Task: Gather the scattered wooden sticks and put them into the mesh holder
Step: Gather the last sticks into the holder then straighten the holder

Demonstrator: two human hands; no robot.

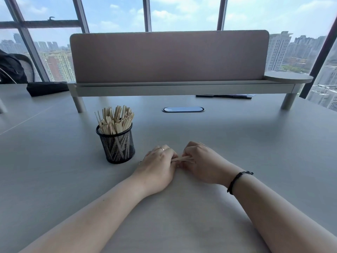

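head: left hand (158,164) + right hand (202,162) both pinch a small stick bundle (182,159) low over table (237,143) | mesh holder (117,143) far-left, packed | risk: sticks slip loose, or jam/tip holder on insert

Bright daylight from the windows (54,42) backlights the table (237,143); wide-angle bending warps the edges.

The mesh holder (116,144) at centre left is black perforated metal mesh, the wooden sticks (115,119) in it are pale, smooth, unfinished wood, the table (237,139) is matt light grey laminate, and the divider panel (169,57) at upper centre looks like matt, felt-like cloth.
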